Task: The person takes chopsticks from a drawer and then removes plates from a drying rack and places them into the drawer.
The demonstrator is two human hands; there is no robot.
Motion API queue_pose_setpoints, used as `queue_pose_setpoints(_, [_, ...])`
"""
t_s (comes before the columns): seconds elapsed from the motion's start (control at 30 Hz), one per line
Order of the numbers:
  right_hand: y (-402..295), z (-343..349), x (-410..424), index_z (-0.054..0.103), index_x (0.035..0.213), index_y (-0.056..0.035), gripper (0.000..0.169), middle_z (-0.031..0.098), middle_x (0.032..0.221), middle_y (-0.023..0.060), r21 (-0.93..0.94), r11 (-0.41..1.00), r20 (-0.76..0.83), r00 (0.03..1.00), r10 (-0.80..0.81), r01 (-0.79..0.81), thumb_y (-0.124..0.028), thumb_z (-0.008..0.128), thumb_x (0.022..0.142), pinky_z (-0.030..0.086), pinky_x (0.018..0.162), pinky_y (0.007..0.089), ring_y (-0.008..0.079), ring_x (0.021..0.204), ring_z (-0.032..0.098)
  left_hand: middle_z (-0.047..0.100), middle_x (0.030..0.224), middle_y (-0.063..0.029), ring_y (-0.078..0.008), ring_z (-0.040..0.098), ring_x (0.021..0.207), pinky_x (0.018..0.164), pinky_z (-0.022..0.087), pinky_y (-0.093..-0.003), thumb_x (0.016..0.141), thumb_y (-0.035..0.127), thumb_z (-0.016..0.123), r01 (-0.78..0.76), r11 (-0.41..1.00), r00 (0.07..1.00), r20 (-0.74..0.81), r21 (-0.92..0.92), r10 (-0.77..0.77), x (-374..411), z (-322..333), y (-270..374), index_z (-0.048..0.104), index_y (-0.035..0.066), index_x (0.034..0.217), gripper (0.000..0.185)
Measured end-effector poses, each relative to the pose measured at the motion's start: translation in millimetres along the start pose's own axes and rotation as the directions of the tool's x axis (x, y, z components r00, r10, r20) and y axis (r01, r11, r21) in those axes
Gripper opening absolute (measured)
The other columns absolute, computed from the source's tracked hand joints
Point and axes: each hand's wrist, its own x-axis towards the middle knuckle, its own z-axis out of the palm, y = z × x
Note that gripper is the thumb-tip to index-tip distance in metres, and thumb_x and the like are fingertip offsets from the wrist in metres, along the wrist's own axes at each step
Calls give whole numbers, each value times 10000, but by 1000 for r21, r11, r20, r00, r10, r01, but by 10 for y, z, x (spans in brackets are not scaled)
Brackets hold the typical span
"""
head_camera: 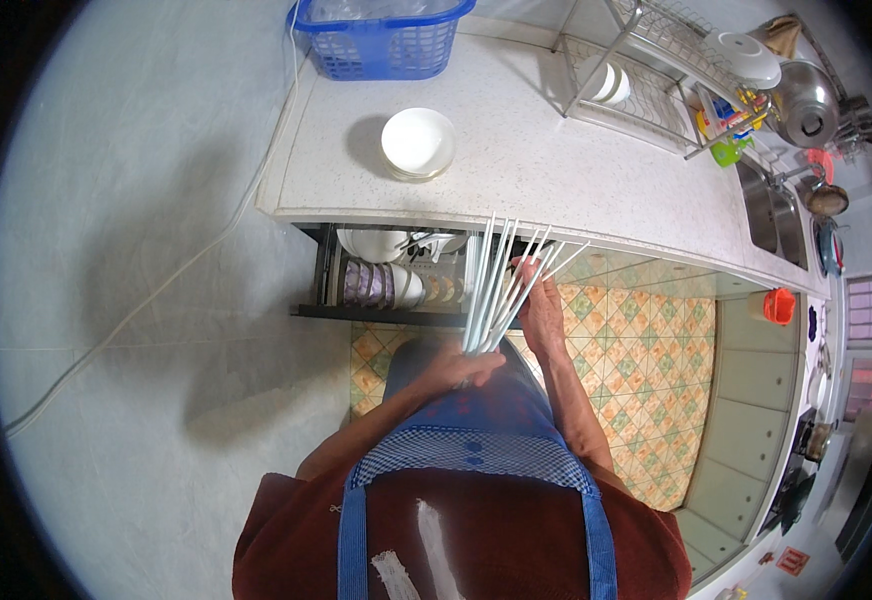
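My left hand [469, 365] grips a bundle of long white chopsticks [490, 289] near their lower ends, and their other ends fan out toward the counter edge. Close against the right side of the bundle is my right hand [542, 311], fingers bent. The chopsticks partly cover its fingertips, so whether it grips any cannot be told. Below both hands, a dish drawer [398, 313] is pulled out. Inside it, purple-patterned bowls [367, 283] stand on edge beside a white bowl [406, 286], with white plates [376, 244] and spoons [430, 240] behind.
A stack of white bowls [418, 142] sits on the speckled countertop [511, 150]. Behind it is a blue plastic basket [383, 56]. A wire dish rack [631, 112] and a steel sink [760, 202] lie to the right. A white cable [203, 251] runs along the left wall.
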Motion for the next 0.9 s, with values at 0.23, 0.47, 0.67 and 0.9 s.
queue_pose_setpoints(0.23, [82,-96,31,616,952,-122,174,456,681,-80,-61,998,41,999,-8,11,-274,545,909,339,559,191,20,619,397,511,582,-5,-76,486,491,458,365,-227,840,68,594,36,999,999,16,-35,-36,-24,16,70,549,27,885,75])
queue_pose_setpoints(0.47, [-88,109,-95,485,934,-114,163,428,734,-21,-101,992,85,994,-66,75,-272,448,949,335,649,218,74,690,391,522,618,-24,-92,499,508,463,375,-237,816,57,625,58,992,997,66,-113,-50,-35,-32,36,544,22,924,139])
queue_pose_setpoints(0.67, [-85,206,-135,481,867,-95,183,435,704,-45,247,965,138,982,-131,94,-251,446,956,336,570,209,45,610,346,543,640,-42,-101,506,512,467,393,-248,804,42,639,16,990,995,104,-142,-1,-3,-73,-36,547,13,945,171])
queue_pose_setpoints(0.9, [-141,250,-161,525,979,-59,94,446,686,-51,148,987,116,990,-76,59,-122,515,910,287,491,181,27,545,337,558,652,-49,-101,509,518,472,395,-247,780,19,662,38,990,996,86,-132,-27,-39,-42,57,564,7,942,190])
